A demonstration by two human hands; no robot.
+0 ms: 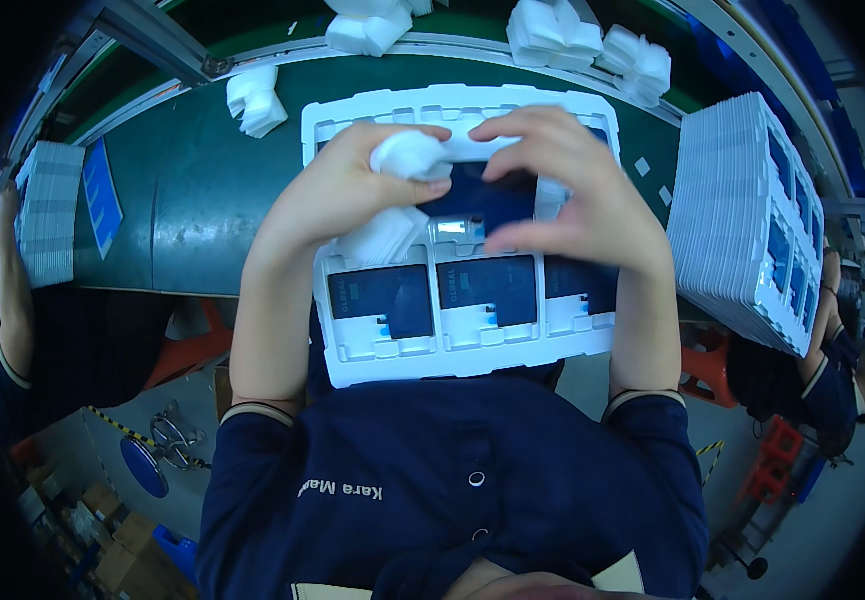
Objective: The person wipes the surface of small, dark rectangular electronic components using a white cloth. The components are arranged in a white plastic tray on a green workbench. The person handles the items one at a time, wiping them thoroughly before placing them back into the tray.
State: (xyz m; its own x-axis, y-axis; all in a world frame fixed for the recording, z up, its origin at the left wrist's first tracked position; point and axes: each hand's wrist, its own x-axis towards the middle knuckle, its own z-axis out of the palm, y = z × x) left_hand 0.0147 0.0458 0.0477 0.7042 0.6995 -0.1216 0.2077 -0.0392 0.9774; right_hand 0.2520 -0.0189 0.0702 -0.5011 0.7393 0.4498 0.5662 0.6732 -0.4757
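A white moulded tray (452,368) lies on the green table, close against my body. In its compartments sit several flat black rectangular pieces, probably battery packs, such as the front-middle battery pack (487,290). My left hand (347,185) is closed around a bundle of soft white foam sheets (412,155) above the tray's left half. More of the white sheets show below that palm. Over the right half hovers my right hand (577,190), fingers curved and spread apart, slightly blurred, with nothing visible in them. Both hands and forearms hide parts of the back row.
Tall stacks of white trays stand at right (722,190) and left (49,220). A blue card (102,200) lies near the left stack. White foam bundles (554,35) line the back edge, one bundle (255,100) on the table. Co-workers' arms show at both sides.
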